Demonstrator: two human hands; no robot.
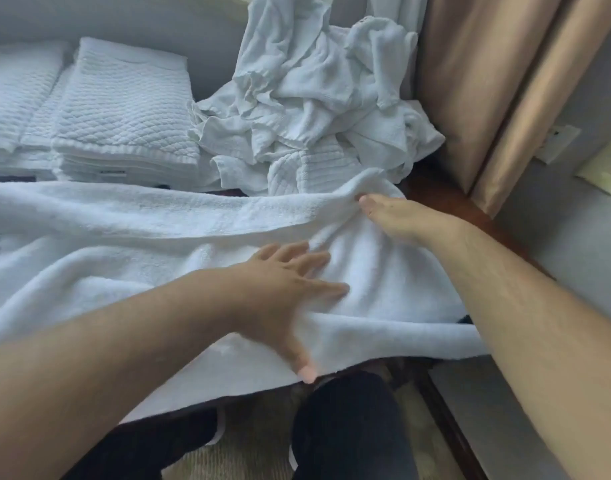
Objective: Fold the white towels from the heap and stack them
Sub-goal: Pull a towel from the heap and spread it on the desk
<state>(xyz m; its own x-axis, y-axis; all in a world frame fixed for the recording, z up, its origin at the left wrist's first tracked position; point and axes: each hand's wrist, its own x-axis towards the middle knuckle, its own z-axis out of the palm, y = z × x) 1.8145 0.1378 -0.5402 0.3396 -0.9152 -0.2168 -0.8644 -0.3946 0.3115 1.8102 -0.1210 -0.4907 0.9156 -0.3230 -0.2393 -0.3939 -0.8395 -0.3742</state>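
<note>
towel [124, 237], a large white one, lies spread across the desk [435, 195] in front of the person, rumpled, its near edge hanging over the front. it looks only partly folded. behind it on the left stand a folded stack [124, 112] and a second stack [16, 91], so some of the work is done. the heap [307, 98] at the back right holds many crumpled towels, so i judge much remains. the left grip [283, 282] is open, fingers spread flat, pressing the towel by its near edge. the right grip [394, 213] is closed on a raised fold at the towel's far edge, fingers tucked into the cloth.
</note>
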